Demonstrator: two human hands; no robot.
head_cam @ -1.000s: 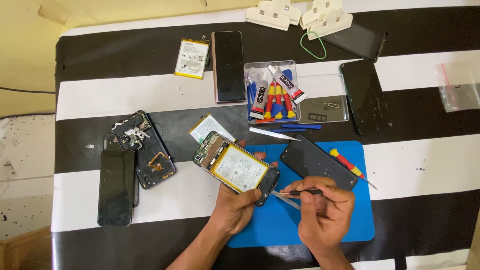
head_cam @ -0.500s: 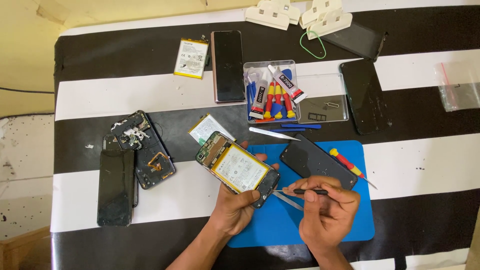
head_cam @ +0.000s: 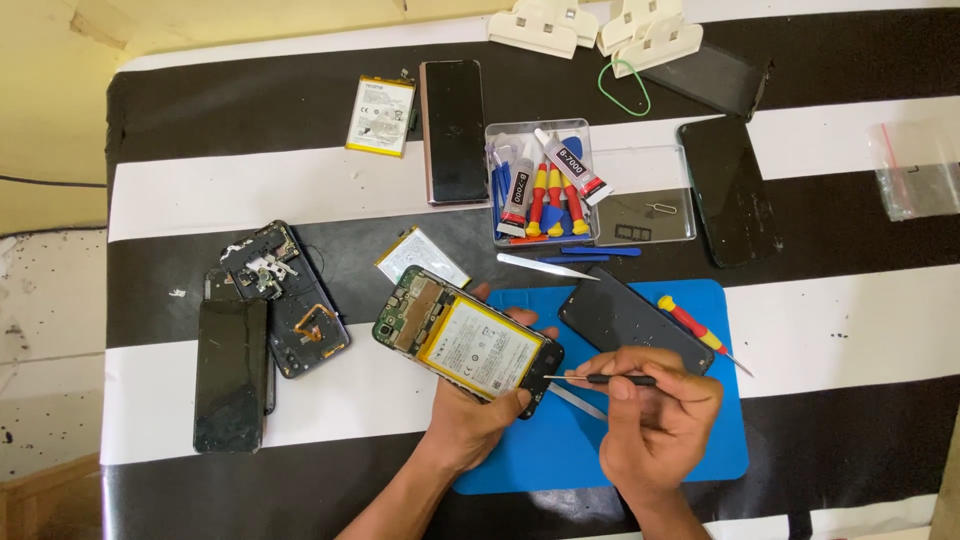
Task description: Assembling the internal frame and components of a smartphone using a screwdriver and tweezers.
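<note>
Landmark = blue mat [head_cam: 700, 450] on the striped desk [head_cam: 830, 310]. Your left hand [head_cam: 470, 425] is curled under the opened phone [head_cam: 468, 345], which is held tilted over the mat's left edge, back off, battery + green board showing. Fingers wrap the far side, thumb on the near edge; firm hold. Your right hand [head_cam: 655, 420] is over the mat's middle, closed in a pen pinch on a thin black screwdriver [head_cam: 600, 380]. Its tip points left and sits at the phone's lower right corner; can't tell if it's seated in a screw.

Step in hand, imo: working a fastener or part at the phone's bottom end w/ the driver. Next move calls for a steady phone, tip kept square to the corner, light pressure so it doesn't slip onto the battery.

Also on the mat: black back cover [head_cam: 635, 325] at the top, metal tweezers [head_cam: 575, 400] under the driver, red-yellow screwdriver [head_cam: 700, 333] at the top right. Clear tool box [head_cam: 545, 180] above the mat. Stripped phone parts [head_cam: 285, 300] well left of the mat.
</note>
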